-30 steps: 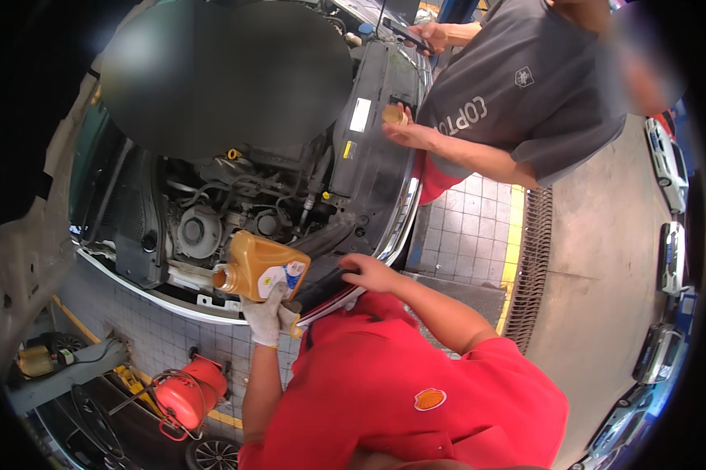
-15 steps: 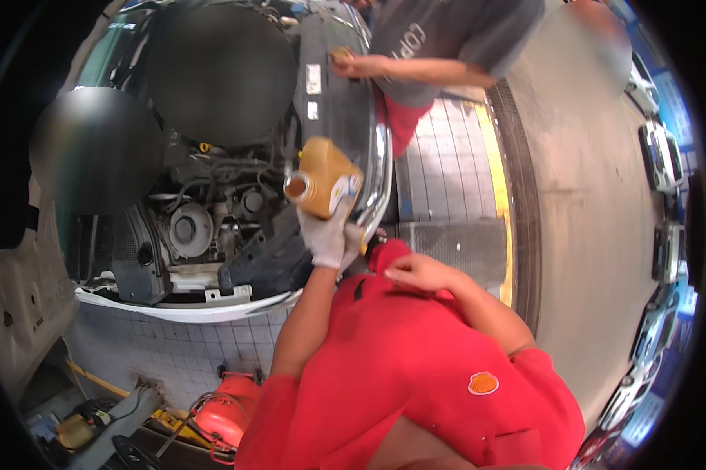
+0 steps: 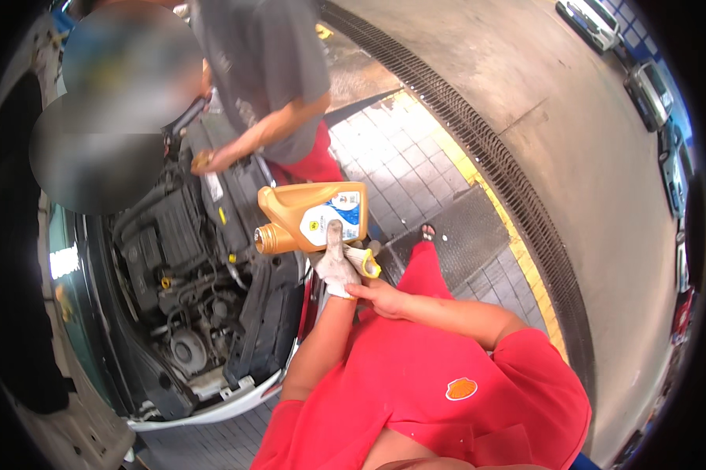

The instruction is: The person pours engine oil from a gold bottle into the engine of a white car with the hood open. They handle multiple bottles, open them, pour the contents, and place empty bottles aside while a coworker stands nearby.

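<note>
My left hand [image 3: 336, 268], in a white glove, grips an orange oil jug [image 3: 314, 213] from below. The jug lies on its side, its open neck pointing left over the front edge of a car's open engine bay [image 3: 188, 290]. A small yellow piece [image 3: 366, 262] shows just beside the glove. My bare right hand [image 3: 378, 298] sits against my left wrist at the glove's cuff, fingers curled; whether it grips anything is unclear. My red shirt fills the lower part of the view.
A person in a grey shirt [image 3: 271, 70] and red trousers leans over the engine bay from the far side, one hand [image 3: 204, 161] on the engine. Tiled floor, a long drain grate [image 3: 478, 141] and a yellow line run to the right. Parked cars [image 3: 651, 86] stand far right.
The jug has come up from the engine's front edge and now lies on its side in front of me. My right hand has moved to my left wrist. The view has swung round.
</note>
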Available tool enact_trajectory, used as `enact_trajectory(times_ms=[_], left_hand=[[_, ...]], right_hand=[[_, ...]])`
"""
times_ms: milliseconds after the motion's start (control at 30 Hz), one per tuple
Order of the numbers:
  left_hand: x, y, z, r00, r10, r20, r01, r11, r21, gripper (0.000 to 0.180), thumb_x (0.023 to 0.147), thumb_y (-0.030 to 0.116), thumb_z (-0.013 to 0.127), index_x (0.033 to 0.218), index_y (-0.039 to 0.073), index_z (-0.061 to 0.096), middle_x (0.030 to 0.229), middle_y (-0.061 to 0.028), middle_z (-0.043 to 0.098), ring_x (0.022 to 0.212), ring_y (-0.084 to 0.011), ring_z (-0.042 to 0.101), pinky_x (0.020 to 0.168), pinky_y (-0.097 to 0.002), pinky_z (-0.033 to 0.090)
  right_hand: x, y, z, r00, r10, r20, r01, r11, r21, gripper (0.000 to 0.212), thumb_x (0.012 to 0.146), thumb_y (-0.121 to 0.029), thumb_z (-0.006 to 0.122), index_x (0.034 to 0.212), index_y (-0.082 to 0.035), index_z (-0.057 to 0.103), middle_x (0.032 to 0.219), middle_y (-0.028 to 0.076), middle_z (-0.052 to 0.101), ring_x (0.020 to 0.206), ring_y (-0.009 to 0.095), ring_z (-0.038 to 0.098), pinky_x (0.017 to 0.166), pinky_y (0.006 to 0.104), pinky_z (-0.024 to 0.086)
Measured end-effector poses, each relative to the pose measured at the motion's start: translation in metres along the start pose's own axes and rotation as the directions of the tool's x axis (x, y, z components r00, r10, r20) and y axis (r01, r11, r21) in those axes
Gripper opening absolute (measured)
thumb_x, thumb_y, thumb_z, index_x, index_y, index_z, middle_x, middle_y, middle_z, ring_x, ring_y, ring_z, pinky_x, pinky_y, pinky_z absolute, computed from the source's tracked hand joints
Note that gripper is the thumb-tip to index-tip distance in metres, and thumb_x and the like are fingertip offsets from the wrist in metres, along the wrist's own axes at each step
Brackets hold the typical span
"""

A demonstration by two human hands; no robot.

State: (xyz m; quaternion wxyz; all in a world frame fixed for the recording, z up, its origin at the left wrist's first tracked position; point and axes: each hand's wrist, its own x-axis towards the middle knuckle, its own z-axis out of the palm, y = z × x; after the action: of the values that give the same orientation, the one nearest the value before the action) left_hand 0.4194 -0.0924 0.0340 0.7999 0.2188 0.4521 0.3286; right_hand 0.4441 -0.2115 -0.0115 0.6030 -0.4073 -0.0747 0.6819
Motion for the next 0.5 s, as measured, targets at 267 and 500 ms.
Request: enact_trajectory(times_ms=[267,500], left_hand=[[0.093,-0.123,0.219,0.965,0.047,0.258,-0.098,0.977,0.188,0.056,0.094,0.042,0.083,0.130,0.007,0.060,0.104,-0.0119,0.072,0.081,-0.0249,0.071,0.062,-0.0520,0.067],[0.080,-0.148,0.425,0.891,-0.200,0.407,0.157,0.978,0.136,0.063,0.098,0.035,0.078,0.147,0.010,0.046,0.126,-0.0164,0.069,0.102,-0.0360,0.076,0.074,-0.0593,0.068]], right_hand=[[-0.011,-0.115,-0.209,0.947,-0.322,0.013,0.321,0.946,0.032,0.049,0.109,-0.027,0.068,0.148,0.000,0.059,0.141,0.007,0.066,0.132,0.019,0.060,0.115,0.0381,0.046],[-0.032,-0.241,-0.344,0.963,-0.270,0.010,0.258,0.931,0.258,0.041,0.109,-0.016,0.064,0.147,-0.002,0.059,0.139,0.009,0.067,0.126,0.020,0.065,0.109,0.0382,0.051]])
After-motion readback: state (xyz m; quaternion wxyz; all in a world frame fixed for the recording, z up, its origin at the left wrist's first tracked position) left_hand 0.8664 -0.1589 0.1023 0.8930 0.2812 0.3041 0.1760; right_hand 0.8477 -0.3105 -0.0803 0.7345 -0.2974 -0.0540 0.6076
